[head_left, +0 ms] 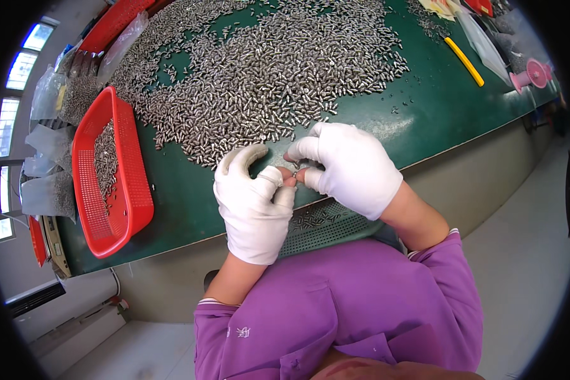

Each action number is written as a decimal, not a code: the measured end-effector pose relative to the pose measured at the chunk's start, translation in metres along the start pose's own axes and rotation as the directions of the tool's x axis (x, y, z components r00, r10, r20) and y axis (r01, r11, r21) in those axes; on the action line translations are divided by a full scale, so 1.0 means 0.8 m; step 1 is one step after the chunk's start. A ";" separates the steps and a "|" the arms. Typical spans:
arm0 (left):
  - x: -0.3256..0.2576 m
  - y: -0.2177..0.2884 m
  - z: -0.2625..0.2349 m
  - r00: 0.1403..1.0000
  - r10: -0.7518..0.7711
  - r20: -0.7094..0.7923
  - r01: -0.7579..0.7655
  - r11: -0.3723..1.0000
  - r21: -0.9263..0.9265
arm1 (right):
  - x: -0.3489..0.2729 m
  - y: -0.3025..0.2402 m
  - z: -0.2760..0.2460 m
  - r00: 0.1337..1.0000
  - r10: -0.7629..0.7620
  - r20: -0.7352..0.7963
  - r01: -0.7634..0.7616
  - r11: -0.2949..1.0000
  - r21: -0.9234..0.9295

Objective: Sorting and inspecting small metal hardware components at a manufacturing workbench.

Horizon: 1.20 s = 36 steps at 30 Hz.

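Observation:
Both my hands wear white gloves and meet over the near edge of a green table (190, 209). My left hand (254, 202) pinches a small silver metal part (296, 172) at its fingertips. My right hand (348, 166) touches the same small part from the other side with thumb and forefinger. A wide heap of small silver metal parts (266, 69) covers the table just beyond my hands. Under my hands, at the table edge, lies a green perforated tray (323, 231) with a few of the parts on it.
A red plastic basket (130, 196) holding silver parts sits at the left. Clear bags of parts (47, 190) lie beyond it at the table's left end. A yellow stick (465, 61) and a pink spool (533, 76) lie at the far right.

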State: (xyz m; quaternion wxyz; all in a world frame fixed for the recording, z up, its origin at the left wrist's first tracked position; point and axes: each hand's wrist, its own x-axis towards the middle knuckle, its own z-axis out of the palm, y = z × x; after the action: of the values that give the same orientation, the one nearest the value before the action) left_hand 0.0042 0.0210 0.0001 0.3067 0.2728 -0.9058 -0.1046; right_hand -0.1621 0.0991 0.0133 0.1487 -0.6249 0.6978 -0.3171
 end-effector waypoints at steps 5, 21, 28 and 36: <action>-0.001 0.000 0.003 1.000 -0.004 -0.017 0.004 1.000 -0.004 | -0.002 0.003 0.002 1.000 -0.029 0.012 0.029 1.000 0.003; -0.003 -0.003 0.002 1.000 -0.009 -0.007 0.009 1.000 -0.010 | -0.004 -0.010 0.002 0.964 -0.261 0.056 0.267 0.940 -0.212; -0.004 -0.001 0.002 0.998 -0.059 0.002 0.059 0.998 0.001 | -0.006 -0.004 0.009 0.956 -0.291 -0.027 0.274 0.927 -0.255; -0.004 -0.001 -0.001 0.996 -0.075 0.042 0.076 0.997 -0.006 | -0.009 0.009 -0.005 0.975 -0.223 -0.015 0.219 0.965 -0.144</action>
State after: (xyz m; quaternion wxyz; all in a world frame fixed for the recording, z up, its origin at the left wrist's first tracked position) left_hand 0.0071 0.0224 -0.0009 0.2844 0.3034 -0.9008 -0.1252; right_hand -0.1689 0.1070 0.0106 0.0569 -0.7027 0.6467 -0.2910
